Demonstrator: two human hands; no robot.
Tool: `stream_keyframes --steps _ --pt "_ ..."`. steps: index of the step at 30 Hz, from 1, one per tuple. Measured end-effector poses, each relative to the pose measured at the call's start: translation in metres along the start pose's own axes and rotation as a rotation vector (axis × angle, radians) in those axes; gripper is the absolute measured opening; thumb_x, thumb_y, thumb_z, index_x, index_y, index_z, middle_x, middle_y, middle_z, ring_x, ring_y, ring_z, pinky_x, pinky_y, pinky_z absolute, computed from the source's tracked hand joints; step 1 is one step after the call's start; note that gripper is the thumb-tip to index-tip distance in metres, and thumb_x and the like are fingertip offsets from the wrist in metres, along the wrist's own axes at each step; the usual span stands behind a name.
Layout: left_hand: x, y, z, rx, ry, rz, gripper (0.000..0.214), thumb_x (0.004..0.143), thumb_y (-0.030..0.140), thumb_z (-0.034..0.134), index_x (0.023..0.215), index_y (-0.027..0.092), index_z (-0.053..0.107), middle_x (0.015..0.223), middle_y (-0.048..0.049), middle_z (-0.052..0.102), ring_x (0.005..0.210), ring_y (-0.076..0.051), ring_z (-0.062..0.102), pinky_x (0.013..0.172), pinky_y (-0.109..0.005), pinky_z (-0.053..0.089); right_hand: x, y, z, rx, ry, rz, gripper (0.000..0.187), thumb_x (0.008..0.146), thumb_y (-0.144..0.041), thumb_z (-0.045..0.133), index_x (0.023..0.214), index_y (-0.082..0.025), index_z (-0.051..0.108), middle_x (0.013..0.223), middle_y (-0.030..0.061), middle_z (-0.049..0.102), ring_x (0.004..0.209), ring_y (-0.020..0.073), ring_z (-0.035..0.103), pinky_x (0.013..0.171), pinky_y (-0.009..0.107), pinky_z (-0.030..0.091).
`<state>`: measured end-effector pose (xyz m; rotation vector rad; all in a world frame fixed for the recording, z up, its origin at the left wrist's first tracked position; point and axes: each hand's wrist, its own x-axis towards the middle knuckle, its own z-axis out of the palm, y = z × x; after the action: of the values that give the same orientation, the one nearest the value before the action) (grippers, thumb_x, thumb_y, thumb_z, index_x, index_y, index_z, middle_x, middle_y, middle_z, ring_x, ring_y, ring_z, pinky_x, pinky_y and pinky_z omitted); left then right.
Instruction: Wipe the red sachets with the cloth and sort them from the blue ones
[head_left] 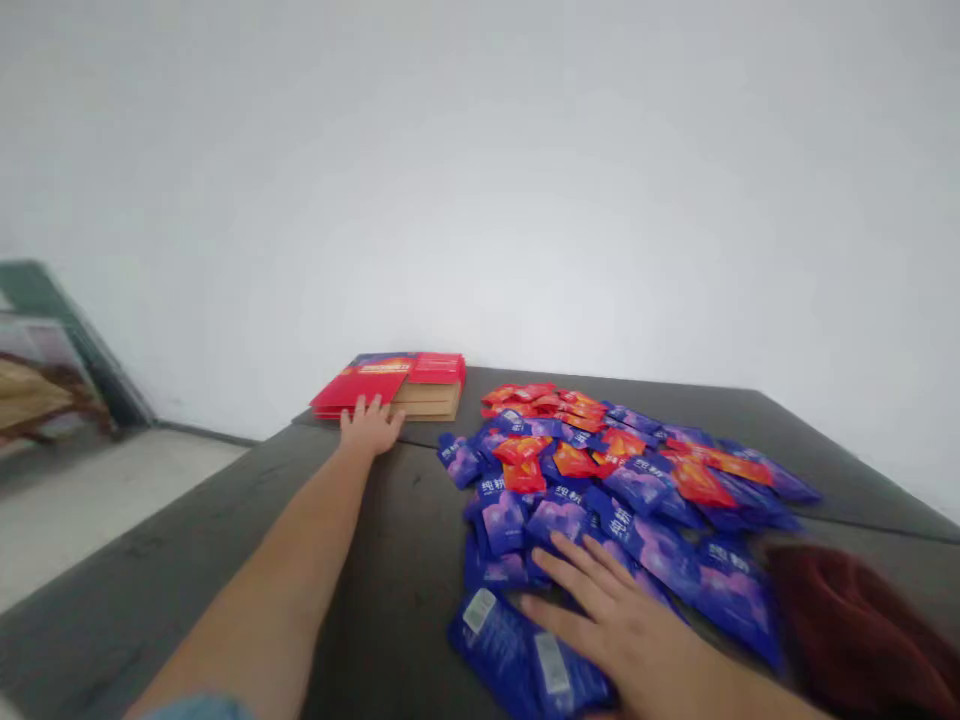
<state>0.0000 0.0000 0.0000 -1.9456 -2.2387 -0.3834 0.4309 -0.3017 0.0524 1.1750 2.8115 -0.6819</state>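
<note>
At the far left of the table, my left hand [370, 425] reaches out with fingers spread to the near edge of a stack of flat red cardboard boxes [360, 385], some showing brown inner card. My right hand [607, 610] lies with spread fingers over the near part of a heap of blue-purple sachets [562, 515]. Whether it presses on the sachets or hovers just over them, I cannot tell. Red-orange sachets [525, 450] lie on top of and behind the blue ones. Nothing shows gripped in either hand.
A dark grey table [397, 590] stands against a white wall [480, 180]. Dark red cloth [855, 620] lies at the right, beside the heap. On the floor at the far left are a green board [67, 320] and a wooden piece of furniture [37, 395], both blurred.
</note>
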Motion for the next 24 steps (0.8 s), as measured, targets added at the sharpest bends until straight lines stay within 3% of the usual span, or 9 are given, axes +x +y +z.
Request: stream_keyframes --steps 6,11,19,24 --pt "-0.023 0.013 -0.004 -0.008 0.159 0.131 0.065 0.107 0.055 0.034 0.152 0.014 0.058 0.169 -0.0160 0.041 0.163 -0.037 0.022 0.130 -0.067 0.010 0.000 0.008 0.012 0.038 0.093 -0.075 0.091 0.091 -0.081 0.060 0.168 -0.046 0.030 0.180 0.0068 0.016 0.163 0.0476 0.010 0.123 0.081 0.005" --pt "-0.059 0.031 -0.024 -0.057 0.354 0.216 0.065 0.107 0.048 0.030 0.149 0.008 0.059 0.162 -0.0213 0.051 0.160 -0.036 0.029 0.131 -0.063 0.006 0.007 0.014 0.017 -0.005 0.162 -0.064 0.087 0.093 -0.080 0.057 0.168 -0.046 0.030 0.179 0.0073 0.020 0.164 0.0441 0.014 0.125 0.078 0.006" --pt "-0.110 0.051 -0.085 -0.100 0.548 0.322 0.054 0.109 0.045 0.034 0.142 0.012 0.063 0.153 -0.0188 0.059 0.158 -0.033 0.036 0.132 -0.060 0.001 0.050 0.041 0.011 -0.141 0.316 0.018 0.077 0.097 -0.073 0.058 0.163 -0.036 0.045 0.177 0.0115 0.029 0.164 0.0402 0.021 0.128 0.073 0.010" --pt "-0.140 0.060 -0.132 -0.186 0.635 0.352 0.045 0.109 0.042 0.039 0.134 0.019 0.067 0.143 -0.0147 0.067 0.157 -0.033 0.038 0.130 -0.063 0.002 0.073 0.058 0.007 -0.160 0.442 0.044 0.064 0.096 -0.071 0.061 0.146 -0.031 0.062 0.172 0.0133 0.038 0.161 0.0409 0.028 0.127 0.072 0.016"
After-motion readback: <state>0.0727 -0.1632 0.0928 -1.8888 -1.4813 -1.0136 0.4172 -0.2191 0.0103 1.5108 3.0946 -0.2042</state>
